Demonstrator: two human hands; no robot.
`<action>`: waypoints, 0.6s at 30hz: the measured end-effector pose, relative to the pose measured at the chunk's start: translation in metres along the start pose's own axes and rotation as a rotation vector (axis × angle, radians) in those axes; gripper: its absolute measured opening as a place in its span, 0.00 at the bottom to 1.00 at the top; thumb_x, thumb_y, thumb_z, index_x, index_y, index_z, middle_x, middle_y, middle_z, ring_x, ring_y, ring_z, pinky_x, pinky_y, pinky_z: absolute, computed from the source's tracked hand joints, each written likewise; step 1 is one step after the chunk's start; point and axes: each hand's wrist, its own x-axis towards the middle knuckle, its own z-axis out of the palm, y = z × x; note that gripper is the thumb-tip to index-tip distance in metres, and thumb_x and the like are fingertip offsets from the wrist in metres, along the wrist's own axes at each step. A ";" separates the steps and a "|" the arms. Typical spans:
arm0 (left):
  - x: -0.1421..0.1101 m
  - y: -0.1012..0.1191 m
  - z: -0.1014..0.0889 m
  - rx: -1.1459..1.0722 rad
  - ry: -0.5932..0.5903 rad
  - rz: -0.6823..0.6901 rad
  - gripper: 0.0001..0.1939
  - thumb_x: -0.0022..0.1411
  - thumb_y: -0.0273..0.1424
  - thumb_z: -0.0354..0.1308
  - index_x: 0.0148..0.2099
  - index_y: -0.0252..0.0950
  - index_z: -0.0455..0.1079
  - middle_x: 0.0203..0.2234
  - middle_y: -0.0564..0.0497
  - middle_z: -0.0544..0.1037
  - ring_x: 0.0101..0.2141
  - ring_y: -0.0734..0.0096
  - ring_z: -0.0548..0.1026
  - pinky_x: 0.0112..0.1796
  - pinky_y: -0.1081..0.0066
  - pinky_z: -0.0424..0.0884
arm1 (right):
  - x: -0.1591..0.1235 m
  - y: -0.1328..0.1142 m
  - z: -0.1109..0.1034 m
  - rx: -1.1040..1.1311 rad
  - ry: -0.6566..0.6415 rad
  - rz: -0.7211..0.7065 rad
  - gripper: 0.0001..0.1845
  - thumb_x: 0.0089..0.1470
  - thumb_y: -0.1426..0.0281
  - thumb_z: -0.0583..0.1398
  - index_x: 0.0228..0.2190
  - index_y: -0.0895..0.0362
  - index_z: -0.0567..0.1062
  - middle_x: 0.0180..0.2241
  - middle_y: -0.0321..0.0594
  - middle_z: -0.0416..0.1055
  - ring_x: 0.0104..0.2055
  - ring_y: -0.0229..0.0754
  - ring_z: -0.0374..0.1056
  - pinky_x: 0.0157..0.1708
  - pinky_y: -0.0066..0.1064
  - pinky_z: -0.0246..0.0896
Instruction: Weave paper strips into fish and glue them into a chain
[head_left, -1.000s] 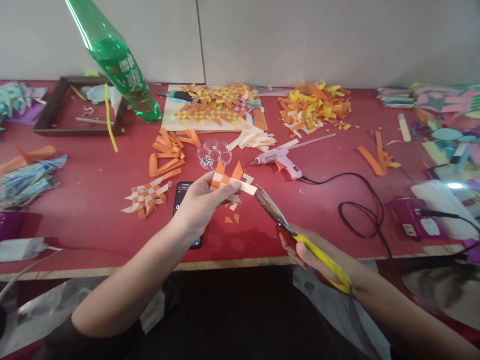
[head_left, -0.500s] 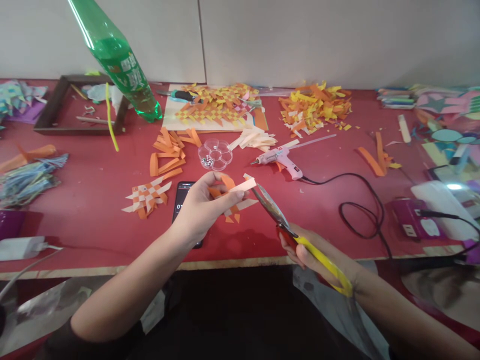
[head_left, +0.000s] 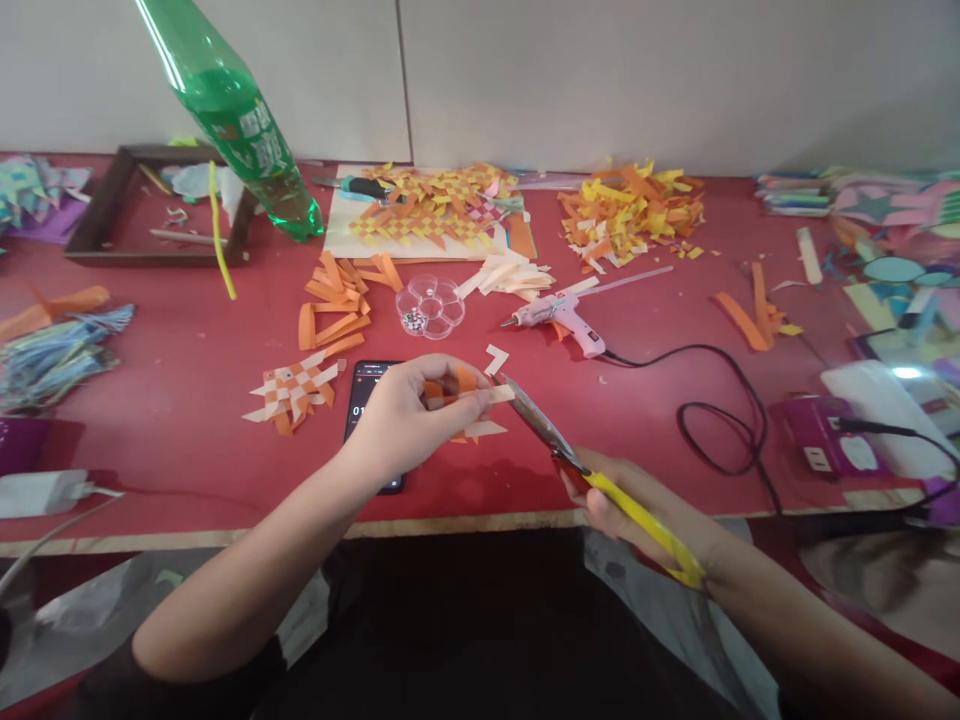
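Observation:
My left hand is closed on a small woven paper piece of orange and cream strips, held just above the red table. A cream strip sticks out to the right of my fingers. My right hand grips yellow-and-red handled scissors. Their blades point up-left, and the tips touch the end of that cream strip. Small paper offcuts lie on the table under the piece.
A phone lies under my left hand, a finished woven piece to its left. Behind are a clear flower-shaped box, a pink glue gun with a black cord, orange strips, paper scrap piles, a green bottle.
My left hand has turned and lowered the woven piece, so the orange points that stood up are now folded under my fingers. The scissors stayed at the strip's right end.

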 end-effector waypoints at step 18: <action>0.003 0.009 -0.003 0.248 -0.004 -0.057 0.16 0.52 0.39 0.70 0.41 0.36 0.76 0.27 0.52 0.80 0.30 0.68 0.82 0.32 0.73 0.80 | 0.001 -0.006 -0.001 -0.047 0.028 0.007 0.28 0.57 0.42 0.52 0.25 0.55 0.63 0.24 0.33 0.59 0.24 0.36 0.55 0.22 0.29 0.53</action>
